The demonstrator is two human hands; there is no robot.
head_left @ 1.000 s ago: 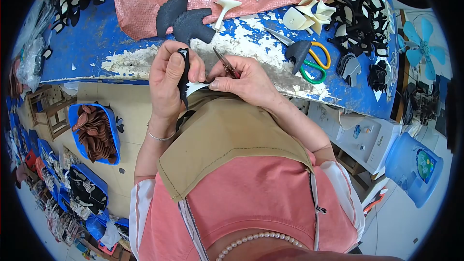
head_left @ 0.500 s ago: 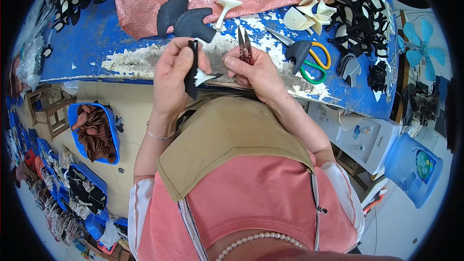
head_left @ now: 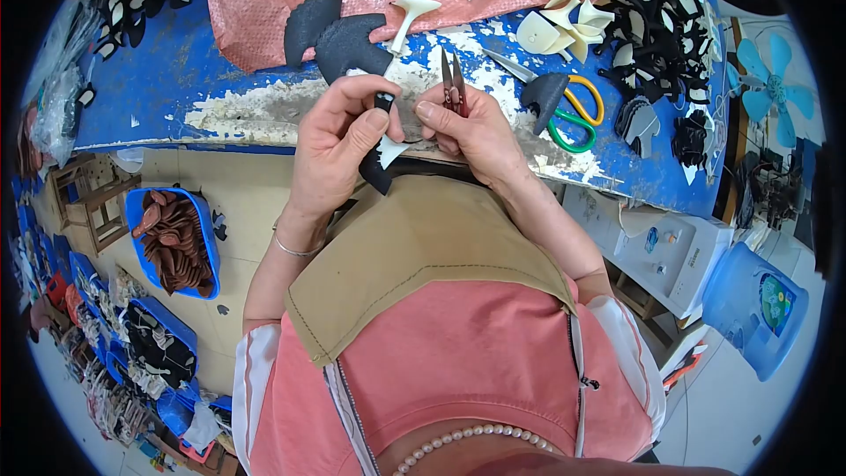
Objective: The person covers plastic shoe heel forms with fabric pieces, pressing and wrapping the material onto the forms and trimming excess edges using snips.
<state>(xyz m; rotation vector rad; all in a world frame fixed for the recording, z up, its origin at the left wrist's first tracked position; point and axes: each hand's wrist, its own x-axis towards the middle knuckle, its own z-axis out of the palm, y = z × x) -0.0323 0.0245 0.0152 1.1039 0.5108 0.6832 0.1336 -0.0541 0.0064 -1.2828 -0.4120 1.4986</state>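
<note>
My left hand grips a shoe heel in black covering, its thumb and fingers closed around the upper part. A jagged white patch shows on the heel's side. My right hand is closed around dark red thread snips, their blades pointing away from me. The fingertips of both hands are close together at the table's front edge. Just beyond my left hand lie two black cut pieces and a bare cream heel.
Scissors lie right of the snips, partly under a black piece. Cream heels rest near a pink woven sheet. Black-covered heels are heaped at the right. A blue bin of brown pieces stands on the floor.
My left hand has moved right, toward my right hand, and has turned the black-covered heel. My right hand has shifted slightly right with the snips.
</note>
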